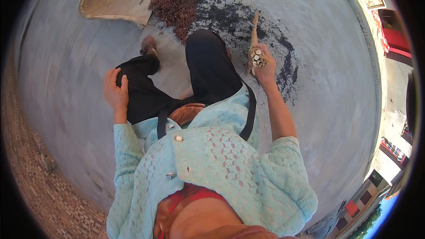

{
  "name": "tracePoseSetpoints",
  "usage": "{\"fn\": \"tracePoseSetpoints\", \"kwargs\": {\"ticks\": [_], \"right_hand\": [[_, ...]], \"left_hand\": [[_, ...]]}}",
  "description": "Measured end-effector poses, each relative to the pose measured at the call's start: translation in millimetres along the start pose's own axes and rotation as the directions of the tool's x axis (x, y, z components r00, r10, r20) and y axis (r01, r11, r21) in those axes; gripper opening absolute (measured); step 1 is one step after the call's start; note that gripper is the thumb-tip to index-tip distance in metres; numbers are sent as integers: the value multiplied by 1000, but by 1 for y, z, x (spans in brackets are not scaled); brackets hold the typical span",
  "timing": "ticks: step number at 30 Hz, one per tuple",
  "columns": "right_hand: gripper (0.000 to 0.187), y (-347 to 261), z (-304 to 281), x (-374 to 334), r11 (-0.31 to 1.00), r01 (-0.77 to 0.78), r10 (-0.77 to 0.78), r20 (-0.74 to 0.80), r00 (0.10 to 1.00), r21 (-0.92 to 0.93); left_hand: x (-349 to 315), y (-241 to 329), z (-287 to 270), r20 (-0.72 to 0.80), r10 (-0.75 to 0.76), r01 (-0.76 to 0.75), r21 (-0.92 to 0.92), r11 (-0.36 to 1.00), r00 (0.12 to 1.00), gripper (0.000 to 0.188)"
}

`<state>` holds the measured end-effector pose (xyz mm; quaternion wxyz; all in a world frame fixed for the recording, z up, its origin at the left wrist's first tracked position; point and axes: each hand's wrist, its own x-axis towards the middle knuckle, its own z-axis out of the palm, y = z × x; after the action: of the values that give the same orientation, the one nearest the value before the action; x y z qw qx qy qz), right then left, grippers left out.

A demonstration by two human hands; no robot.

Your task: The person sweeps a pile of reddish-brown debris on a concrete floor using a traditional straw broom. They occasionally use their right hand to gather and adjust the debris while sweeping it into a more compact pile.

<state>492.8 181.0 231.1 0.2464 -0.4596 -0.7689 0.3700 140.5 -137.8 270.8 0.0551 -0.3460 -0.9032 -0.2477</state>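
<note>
My right hand (pixel 267 68) is closed around a short whisk broom (pixel 254 33) of bundled straw stalks. Its pale cut ends face up toward me, and its thin tapered end points away over the floor. Dark, fine seed-like grains (pixel 226 20) lie scattered on the floor beside and beyond the broom. A heap of reddish-brown dried plant matter (pixel 179 2) lies farther off, left of the dark grains. My left hand (pixel 116 89) rests at my left knee, its fingers apart and holding nothing.
A tan woven mat (pixel 117 0) with a curled edge lies at the far left, next to the heap. My bent legs in black trousers are between my hands. Brickwork (pixel 48 186) runs along the lower left. Red items (pixel 396 40) are at the right rim.
</note>
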Motion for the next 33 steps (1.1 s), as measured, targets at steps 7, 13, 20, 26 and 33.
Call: {"fn": "tracePoseSetpoints", "kwargs": {"ticks": [7,13,20,26,33], "right_hand": [[52,-33,-62,-14,960,-6,-3,31,1000,281],[50,23,-153,-56,994,-38,58,-209,976,98],[53,114,-190,-103,980,-163,197,-406,892,117],[58,188,-180,-120,894,-424,446,-394,804,146],[48,101,-163,-99,971,-167,222,-384,896,172]], "left_hand": [[0,-2,-6,14,29,-30,55,998,999,26],[2,-4,-2,7,46,-46,33,998,999,27],[-2,-3,-1,33,-3,4,-24,1000,999,28],[2,-5,1,38,64,-65,40,997,997,28],[0,-3,-1,34,44,-45,35,998,998,28]]}}
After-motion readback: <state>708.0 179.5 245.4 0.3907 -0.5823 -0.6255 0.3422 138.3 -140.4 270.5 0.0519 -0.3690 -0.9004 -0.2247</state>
